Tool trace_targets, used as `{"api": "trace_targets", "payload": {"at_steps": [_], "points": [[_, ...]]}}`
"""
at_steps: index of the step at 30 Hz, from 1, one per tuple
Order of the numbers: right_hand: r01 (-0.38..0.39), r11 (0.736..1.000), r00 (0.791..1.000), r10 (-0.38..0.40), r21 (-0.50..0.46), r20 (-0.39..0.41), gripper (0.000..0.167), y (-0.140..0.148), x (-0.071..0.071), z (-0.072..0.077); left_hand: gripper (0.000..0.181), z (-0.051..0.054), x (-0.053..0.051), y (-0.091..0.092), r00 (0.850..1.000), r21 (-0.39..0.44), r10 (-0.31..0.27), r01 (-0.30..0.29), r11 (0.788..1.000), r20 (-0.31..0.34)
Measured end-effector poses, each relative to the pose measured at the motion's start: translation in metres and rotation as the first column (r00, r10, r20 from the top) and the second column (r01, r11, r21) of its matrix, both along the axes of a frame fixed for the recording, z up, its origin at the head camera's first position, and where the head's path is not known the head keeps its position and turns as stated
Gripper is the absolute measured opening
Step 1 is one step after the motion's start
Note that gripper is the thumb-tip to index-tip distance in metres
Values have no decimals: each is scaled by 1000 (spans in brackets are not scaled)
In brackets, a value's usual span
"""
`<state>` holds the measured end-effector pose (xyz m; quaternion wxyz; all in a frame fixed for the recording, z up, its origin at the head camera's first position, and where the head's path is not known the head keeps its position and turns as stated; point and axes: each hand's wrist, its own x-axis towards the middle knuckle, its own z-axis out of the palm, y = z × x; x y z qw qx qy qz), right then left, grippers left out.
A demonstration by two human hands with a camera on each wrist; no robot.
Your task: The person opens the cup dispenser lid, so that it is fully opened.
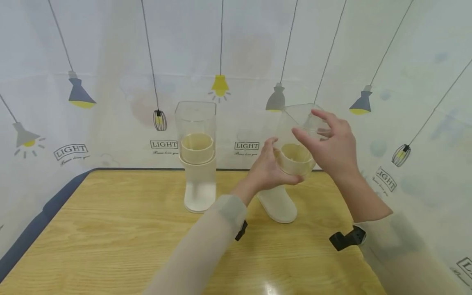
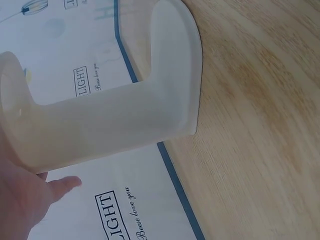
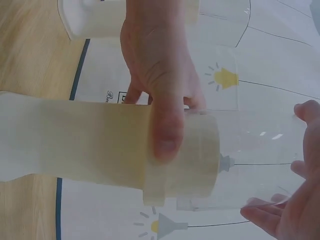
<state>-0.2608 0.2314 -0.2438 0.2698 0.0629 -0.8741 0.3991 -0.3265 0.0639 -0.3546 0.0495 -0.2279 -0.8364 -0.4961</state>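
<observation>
First stand (image 1: pixel 200 180) bears first cover (image 1: pixel 195 121), seemingly done | to its right, second cover (image 3: pixel 255 142) looks only part-seated on second stand (image 1: pixel 278 204) | fingers curl: our left hand (image 1: pixel 269 166) round that stand, right hand (image 1: pixel 336 145) round that cover

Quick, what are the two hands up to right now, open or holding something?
Left hand: closed, holding the white stand around its upper part.
Right hand: curled around the clear container, holding its upper end.

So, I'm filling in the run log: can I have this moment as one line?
left hand: grips right-side stand near top | right hand: holds clear tube | tube: around stand top | left-side stand: upright on table
</observation>
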Motion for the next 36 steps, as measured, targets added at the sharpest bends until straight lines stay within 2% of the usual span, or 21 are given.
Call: {"api": "trace_targets", "payload": {"at_steps": [4, 7, 13, 18, 22, 26, 30, 36], "points": [[4, 999, 999, -6, -48, -54, 67, 3, 5, 3, 142, -6, 1, -4, 1000, 54, -9, 8, 998, 13], [11, 997, 998, -16, -71, -66, 65, 7, 10, 8, 144, -10, 5, -5, 999, 89, 22, -25, 996, 38], [43, 994, 997, -50, -100, -60, 63, 21, 21, 15, 138, -15, 15, -3, 992, 106, 104, -112, 988, 77], [82, 988, 994, -91, -130, -63, 60, 39, 28, 17, 134, -17, 22, 4, 986, 123, 133, -145, 982, 96], [129, 978, 991, -134, -166, -18, 60, 56, 34, 16, 132, -19, 25, 9, 981, 128, 161, -174, 976, 103], [187, 967, 982, -180, -174, 54, 63, 74, 40, 12, 135, -21, 29, 15, 973, 113, 199, -212, 971, 118], [226, 961, 972, -212, -161, 101, 65, 92, 42, 1, 133, -22, 31, 18, 965, 98, 220, -235, 967, 144], [249, 959, 963, -232, -133, 136, 67, 115, 40, -20, 125, -20, 29, 15, 966, 84, 196, -213, 974, 168]]}}
